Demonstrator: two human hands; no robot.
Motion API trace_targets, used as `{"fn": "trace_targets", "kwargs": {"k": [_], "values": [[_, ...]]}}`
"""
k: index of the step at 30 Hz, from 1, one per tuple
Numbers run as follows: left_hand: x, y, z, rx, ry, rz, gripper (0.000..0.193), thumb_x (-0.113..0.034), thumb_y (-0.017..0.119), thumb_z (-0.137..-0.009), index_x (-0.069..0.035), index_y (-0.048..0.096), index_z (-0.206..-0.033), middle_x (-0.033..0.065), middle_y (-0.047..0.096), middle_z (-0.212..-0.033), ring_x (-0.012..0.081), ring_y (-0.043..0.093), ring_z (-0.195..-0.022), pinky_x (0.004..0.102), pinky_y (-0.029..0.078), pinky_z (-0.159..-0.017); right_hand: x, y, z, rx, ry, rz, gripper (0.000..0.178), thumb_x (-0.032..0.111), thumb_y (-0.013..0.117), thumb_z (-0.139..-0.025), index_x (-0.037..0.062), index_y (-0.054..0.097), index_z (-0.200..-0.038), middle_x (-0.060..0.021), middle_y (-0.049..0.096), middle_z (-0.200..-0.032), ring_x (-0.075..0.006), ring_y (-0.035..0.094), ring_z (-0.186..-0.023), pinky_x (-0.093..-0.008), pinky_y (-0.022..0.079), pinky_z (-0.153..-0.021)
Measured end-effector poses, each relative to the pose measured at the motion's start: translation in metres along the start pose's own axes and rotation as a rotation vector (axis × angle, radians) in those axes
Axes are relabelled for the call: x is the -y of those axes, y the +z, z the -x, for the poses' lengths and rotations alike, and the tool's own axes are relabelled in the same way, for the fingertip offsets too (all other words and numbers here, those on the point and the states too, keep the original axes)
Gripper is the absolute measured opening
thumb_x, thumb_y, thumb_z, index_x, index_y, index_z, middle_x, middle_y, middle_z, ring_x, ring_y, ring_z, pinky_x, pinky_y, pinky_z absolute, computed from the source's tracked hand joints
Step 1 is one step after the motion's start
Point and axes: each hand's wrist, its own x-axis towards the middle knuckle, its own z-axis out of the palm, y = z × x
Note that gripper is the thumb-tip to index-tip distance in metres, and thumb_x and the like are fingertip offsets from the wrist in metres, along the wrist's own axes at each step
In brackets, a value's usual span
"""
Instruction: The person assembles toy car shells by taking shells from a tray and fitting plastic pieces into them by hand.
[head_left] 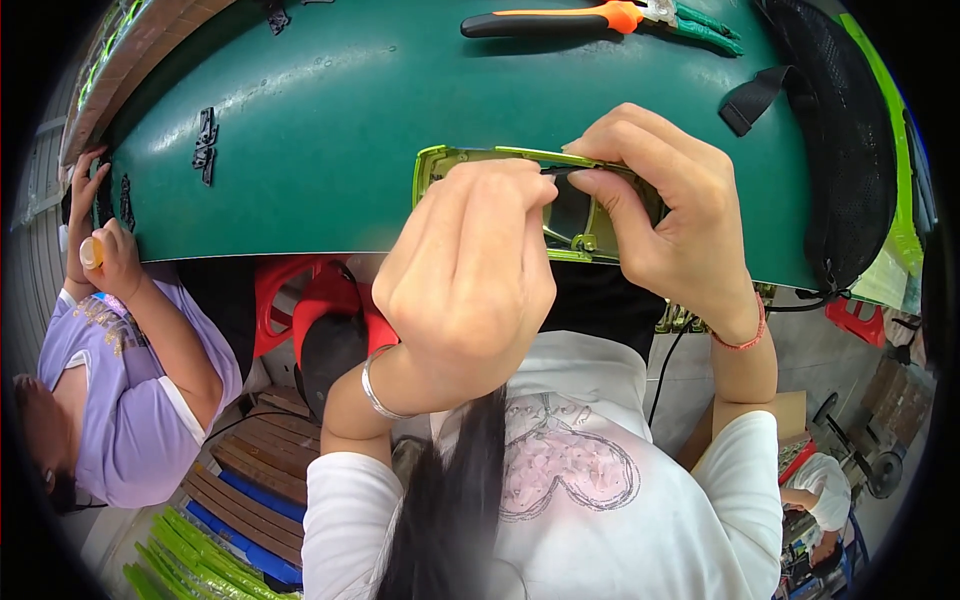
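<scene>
A yellow-green, see-through plastic shell (578, 243) with a raised rim lies at the table's near edge, under both my hands. Dark material shows inside it. My right hand (680, 195) is closed on the shell's right part, index finger over the far rim and thumb inside. My left hand (465, 265) is closed over the shell's left half, its fingertips pinched together near the middle. Its knuckles hide whatever those fingertips hold. Between the two hands' fingertips a dark strip runs just below the far rim.
Pliers (600, 20) with black, orange and green parts lie at the back of the green table (330, 150). Small black plastic pieces (205, 145) lie left. A black mesh bag (850, 150) stands right. At far left, a co-worker's hand (115, 260) holds a yellowish object.
</scene>
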Motion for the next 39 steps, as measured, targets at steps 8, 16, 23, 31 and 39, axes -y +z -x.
{"fn": "trace_targets", "kwargs": {"k": [8,16,23,31,39], "values": [[-0.003,-0.006,-0.001,0.006,-0.195,-0.017,0.02,0.003,0.083,-0.082,-0.003,0.066,-0.089,0.0077,0.067,-0.079,0.0261,0.067,-0.064,0.0342,0.052,-0.058,0.003,-0.003,0.0,0.05,0.085,0.047,0.01,-0.012,0.069,-0.082,-0.0062,0.066,-0.089,-0.0105,0.066,-0.08,-0.0185,0.064,-0.067,-0.0269,0.05,-0.063],[0.007,-0.02,-0.017,0.108,-0.076,-0.168,0.022,0.001,0.087,-0.075,-0.006,0.075,-0.093,0.0034,0.069,-0.093,0.019,0.058,-0.081,0.0333,0.047,-0.071,0.0,0.005,-0.004,0.0,0.053,-0.001,0.013,-0.007,0.071,-0.079,-0.0016,0.065,-0.088,-0.0138,0.061,-0.076,-0.0333,0.061,-0.063,-0.0383,0.046,-0.056],[0.015,-0.02,-0.016,0.114,-0.013,-0.142,0.02,0.001,0.087,-0.073,-0.007,0.079,-0.09,0.0016,0.069,-0.098,0.0202,0.058,-0.089,0.0313,0.047,-0.077,0.0,0.006,-0.004,-0.006,0.079,-0.041,0.012,-0.008,0.071,-0.079,-0.0021,0.064,-0.087,-0.0144,0.062,-0.076,-0.0327,0.061,-0.063,-0.0379,0.045,-0.056],[0.015,-0.017,-0.018,0.132,-0.052,-0.1,0.018,0.003,0.085,-0.072,-0.006,0.076,-0.085,0.0033,0.069,-0.097,0.0238,0.06,-0.094,0.0347,0.048,-0.083,0.002,-0.001,-0.004,0.088,0.121,0.025,0.009,-0.01,0.069,-0.083,-0.0054,0.067,-0.091,-0.0103,0.067,-0.082,-0.0191,0.067,-0.071,-0.0274,0.053,-0.069],[0.013,-0.013,-0.018,0.091,0.002,-0.136,0.018,0.004,0.083,-0.072,-0.005,0.074,-0.084,0.0045,0.068,-0.096,0.0261,0.06,-0.096,0.0366,0.048,-0.085,0.002,-0.001,-0.005,0.095,0.085,0.0,0.013,-0.012,0.069,-0.081,-0.0057,0.067,-0.092,-0.0107,0.066,-0.082,-0.0205,0.066,-0.071,-0.0283,0.053,-0.069]]}}
